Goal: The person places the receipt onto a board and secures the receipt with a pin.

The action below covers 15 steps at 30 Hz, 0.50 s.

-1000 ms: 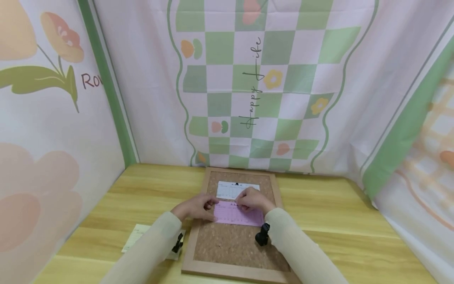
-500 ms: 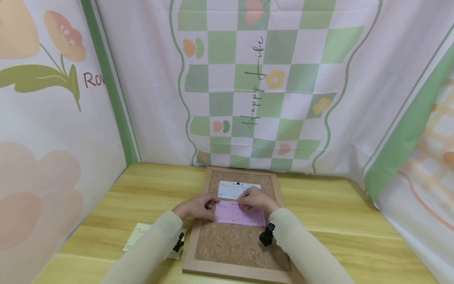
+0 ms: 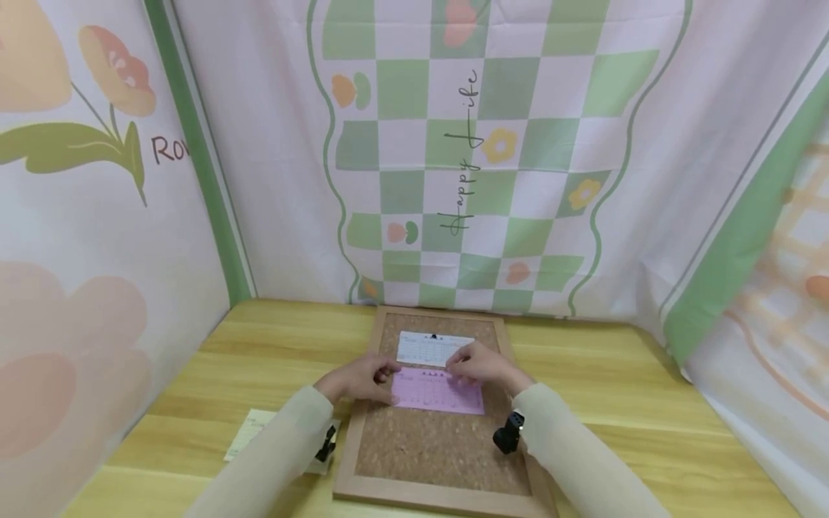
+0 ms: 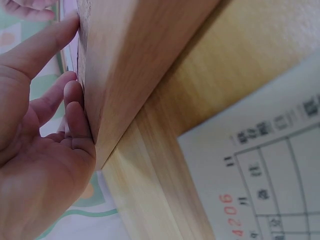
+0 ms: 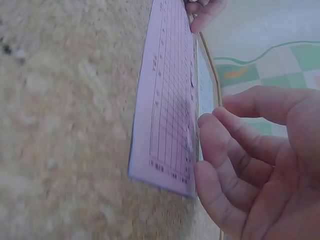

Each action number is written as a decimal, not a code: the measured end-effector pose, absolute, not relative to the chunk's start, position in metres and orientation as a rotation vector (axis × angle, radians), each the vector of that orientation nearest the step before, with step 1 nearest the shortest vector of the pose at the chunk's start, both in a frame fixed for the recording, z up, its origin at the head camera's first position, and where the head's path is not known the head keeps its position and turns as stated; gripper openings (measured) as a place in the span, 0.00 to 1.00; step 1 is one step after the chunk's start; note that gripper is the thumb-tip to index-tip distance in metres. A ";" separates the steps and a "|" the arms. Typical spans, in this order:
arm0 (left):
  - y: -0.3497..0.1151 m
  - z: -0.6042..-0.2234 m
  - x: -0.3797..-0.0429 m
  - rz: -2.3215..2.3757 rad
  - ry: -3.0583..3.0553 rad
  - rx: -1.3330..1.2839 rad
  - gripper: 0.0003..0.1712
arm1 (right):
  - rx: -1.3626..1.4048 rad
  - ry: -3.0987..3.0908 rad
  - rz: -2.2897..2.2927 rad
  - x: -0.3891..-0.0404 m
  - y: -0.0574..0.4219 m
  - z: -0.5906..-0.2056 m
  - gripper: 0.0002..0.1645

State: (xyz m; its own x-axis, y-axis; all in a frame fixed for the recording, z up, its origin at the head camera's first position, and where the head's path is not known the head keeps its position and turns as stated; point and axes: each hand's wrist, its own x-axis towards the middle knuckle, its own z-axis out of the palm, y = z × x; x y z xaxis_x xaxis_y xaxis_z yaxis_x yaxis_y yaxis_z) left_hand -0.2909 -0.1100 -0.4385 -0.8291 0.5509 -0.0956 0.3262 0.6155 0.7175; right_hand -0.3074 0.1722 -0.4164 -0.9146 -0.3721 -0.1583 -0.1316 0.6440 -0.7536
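Observation:
A pink printed slip (image 3: 421, 390) lies on a cork board (image 3: 414, 446), just below a white printed slip (image 3: 417, 348) with a small black fastener (image 3: 433, 336) at its top. My left hand (image 3: 363, 377) rests at the pink slip's left edge, its fingertips touching paper and board. In the left wrist view, my left hand (image 4: 47, 125) has one finger stretched out to the board and others loosely bent. My right hand (image 3: 482, 365) is over the pink slip's upper right edge. The right wrist view shows its fingertips (image 5: 212, 131) drawn close together; I cannot tell whether they hold something small.
A wooden frame (image 3: 350, 460) borders the cork board. On the wooden table (image 3: 622, 403) to its left lies a pale yellow printed slip (image 3: 249, 430), partly under my left sleeve. Patterned curtains (image 3: 278, 144) hang behind the table and at both sides.
My right hand has shifted to the right along the pink slip's top edge, uncovering the print at its top middle. My left hand and the slips have stayed in place.

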 end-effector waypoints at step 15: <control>-0.108 -0.436 -0.288 1.058 2.523 0.687 0.35 | -0.495 2.575 -1.088 -0.290 0.212 -0.411 0.16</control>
State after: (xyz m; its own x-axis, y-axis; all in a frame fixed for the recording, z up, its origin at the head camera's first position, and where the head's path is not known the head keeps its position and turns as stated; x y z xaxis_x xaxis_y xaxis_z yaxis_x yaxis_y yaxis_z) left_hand -0.2882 -0.1084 -0.4364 -0.8334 0.5427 -0.1044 0.3059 0.6103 0.7307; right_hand -0.2903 0.2124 -0.4113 -0.8949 -0.4236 -0.1400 -0.1950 0.6536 -0.7313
